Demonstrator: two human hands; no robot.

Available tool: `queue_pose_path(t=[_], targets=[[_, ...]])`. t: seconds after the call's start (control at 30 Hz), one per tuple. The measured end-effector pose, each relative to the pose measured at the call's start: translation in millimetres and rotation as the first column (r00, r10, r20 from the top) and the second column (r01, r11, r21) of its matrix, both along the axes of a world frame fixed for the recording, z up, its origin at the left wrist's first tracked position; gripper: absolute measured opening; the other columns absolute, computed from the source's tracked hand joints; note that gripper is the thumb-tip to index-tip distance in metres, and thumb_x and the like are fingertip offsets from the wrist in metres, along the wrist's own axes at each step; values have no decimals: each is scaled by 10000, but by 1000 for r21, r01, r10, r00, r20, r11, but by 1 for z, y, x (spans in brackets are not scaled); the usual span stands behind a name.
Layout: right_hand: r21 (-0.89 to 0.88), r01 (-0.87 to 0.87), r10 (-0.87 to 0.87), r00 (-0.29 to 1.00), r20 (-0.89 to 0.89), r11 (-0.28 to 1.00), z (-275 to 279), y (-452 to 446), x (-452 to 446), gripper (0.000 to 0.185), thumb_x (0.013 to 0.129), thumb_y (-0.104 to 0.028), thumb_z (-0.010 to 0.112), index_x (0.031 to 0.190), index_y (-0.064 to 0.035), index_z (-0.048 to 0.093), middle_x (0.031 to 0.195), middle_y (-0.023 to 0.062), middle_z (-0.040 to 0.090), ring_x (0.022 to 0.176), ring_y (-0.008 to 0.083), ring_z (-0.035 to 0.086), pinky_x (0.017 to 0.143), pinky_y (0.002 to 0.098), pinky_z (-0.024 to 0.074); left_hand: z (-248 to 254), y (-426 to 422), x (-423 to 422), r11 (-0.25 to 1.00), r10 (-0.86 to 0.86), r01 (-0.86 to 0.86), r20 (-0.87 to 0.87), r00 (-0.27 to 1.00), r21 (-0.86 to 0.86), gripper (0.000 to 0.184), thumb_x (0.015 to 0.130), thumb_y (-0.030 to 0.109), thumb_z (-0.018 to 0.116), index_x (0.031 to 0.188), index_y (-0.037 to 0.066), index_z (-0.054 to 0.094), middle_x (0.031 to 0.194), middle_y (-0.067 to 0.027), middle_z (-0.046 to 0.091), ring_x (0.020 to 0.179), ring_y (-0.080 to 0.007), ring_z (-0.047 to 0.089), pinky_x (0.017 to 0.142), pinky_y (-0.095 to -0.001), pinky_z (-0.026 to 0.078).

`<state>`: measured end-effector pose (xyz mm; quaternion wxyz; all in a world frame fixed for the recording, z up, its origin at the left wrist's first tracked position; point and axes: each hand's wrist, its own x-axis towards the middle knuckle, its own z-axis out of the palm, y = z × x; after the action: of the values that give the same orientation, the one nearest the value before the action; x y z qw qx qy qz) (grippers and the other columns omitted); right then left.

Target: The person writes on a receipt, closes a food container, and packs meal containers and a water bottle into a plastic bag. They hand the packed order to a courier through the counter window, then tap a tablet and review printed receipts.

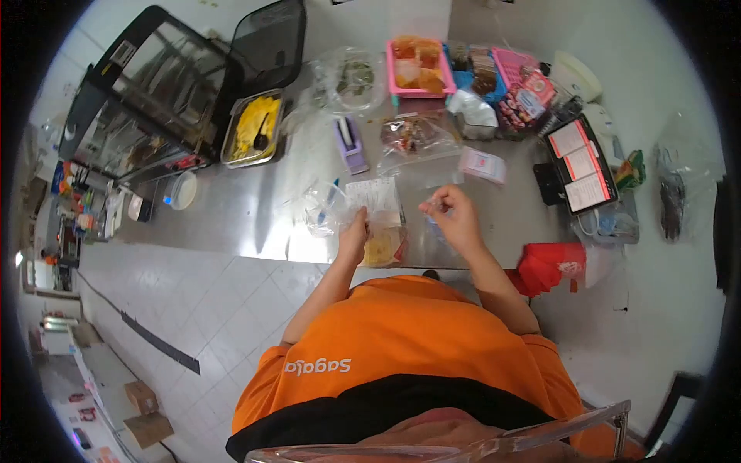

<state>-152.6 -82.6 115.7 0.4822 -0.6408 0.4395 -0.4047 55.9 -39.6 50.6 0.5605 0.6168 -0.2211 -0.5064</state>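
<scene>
My left hand (354, 237) is closed at the edge of the counter, thumb and fingers pressed together beside a printed receipt (373, 193). What it grips is too small to make out. Under and beside it lies a clear package with yellow food (380, 248). A clear plastic container (323, 207) stands just left of that hand, with a blue pen (335, 185) close by. My right hand (457, 221) is raised over the counter in a pinch, on a bit of clear plastic (434, 207). Below the fingers, the rest of the plastic is hard to see.
Across the steel counter (297, 166) stand a tray of yellow food (257, 127) with a black spoon, a purple stapler (351, 147), a bag of small packets (417, 137), a pink basket (421, 69) and a tablet (580, 166). A glass display case (158, 85) stands left.
</scene>
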Motion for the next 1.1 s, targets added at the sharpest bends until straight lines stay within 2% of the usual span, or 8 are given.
queue_pose_path(t=[0.13,0.3,0.4,0.53,0.83,0.93,1.03,1.1], targets=[[51,-244,232,957,175,968,-7,5,-12,307,845,22,549,1138,-29,472,902,64,651,827,113,603,756,237,453,-1,1,-22,985,-129,155,275,953,-77,163,852,180,582,839,19,564,645,-52,538,550,-174,534,512,-307,429],[-124,-485,433,850,-300,866,-4,-3,10,563,805,11,486,1321,-185,376,922,126,659,730,238,627,704,317,497,11,12,-13,941,-67,306,803,592,-147,202,748,96,653,913,-3,592,754,-157,625,675,-329,597,627,-376,468],[-212,-536,420,806,-417,817,-2,-11,23,658,784,-22,474,1364,-293,323,837,147,651,637,302,609,641,372,509,14,11,-7,904,-22,344,775,631,-254,209,761,155,698,829,-22,610,754,-107,617,646,-185,594,573,-315,462],[-158,-549,379,730,-568,821,5,-14,37,678,815,-111,495,1403,-338,248,729,160,630,672,324,627,639,426,490,12,17,2,966,-181,238,383,906,-106,290,807,227,684,926,-23,597,882,-89,631,762,-181,608,691,-296,493],[-434,-455,80,757,-649,777,-19,-5,62,784,798,-98,568,1444,-231,144,749,130,619,753,312,566,755,368,483,28,12,-20,977,-178,193,154,972,-90,266,815,175,632,962,-45,613,896,-104,634,810,-178,598,740,-298,470],[-250,-407,255,842,-475,879,-23,-14,57,652,788,-80,583,1385,-137,326,749,127,624,730,302,575,726,352,488,15,8,-17,986,-159,158,4,987,-53,224,814,179,617,926,-15,618,943,-96,620,878,-176,570,766,-301,446],[-50,-387,388,897,211,921,-49,-42,29,428,771,-66,601,1196,-76,553,761,141,624,727,308,584,706,348,485,-9,4,7,991,-135,123,-296,946,-59,168,815,183,608,873,26,615,915,-66,606,877,-166,543,762,-294,420],[-107,-72,81,993,81,992,-47,-84,-2,183,772,-87,612,942,-38,659,800,156,628,742,308,602,694,340,480,-3,5,4,997,-72,73,-399,914,-13,130,818,195,608,838,66,601,861,-37,589,806,-159,527,737,-285,403]])
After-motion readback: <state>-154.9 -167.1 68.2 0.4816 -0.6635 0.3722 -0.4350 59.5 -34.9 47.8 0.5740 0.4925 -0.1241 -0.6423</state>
